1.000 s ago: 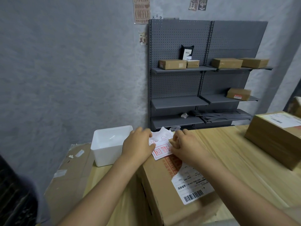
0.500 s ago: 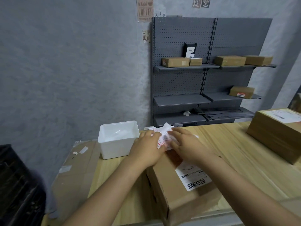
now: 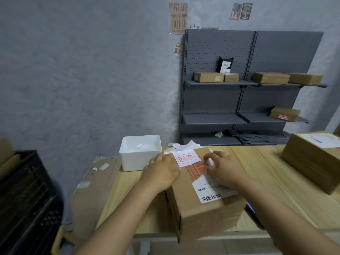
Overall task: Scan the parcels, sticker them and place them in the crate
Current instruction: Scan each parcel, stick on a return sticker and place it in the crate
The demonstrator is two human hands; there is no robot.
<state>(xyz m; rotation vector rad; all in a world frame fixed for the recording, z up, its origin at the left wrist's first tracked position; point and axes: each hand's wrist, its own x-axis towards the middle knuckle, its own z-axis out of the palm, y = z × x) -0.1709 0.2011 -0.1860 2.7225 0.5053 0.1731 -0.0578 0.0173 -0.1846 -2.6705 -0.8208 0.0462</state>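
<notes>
While your left hand [image 3: 161,173] lies flat and spread on the parcel's [image 3: 202,203] top left edge, your right hand [image 3: 223,170] rests on the shipping label [image 3: 211,192], fingers curled around a scrap of white backing paper [image 3: 210,161]. Between the hands, at frame centre, sits the red-printed sticker [image 3: 186,157], stuck on the parcel's far end. The crate [image 3: 24,196] stands at lower left, off the table [image 3: 276,181].

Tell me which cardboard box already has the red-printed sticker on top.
The box under both hands, at the table's near edge. It alone carries the red-printed sticker; the box at right shows only a white label.
</notes>
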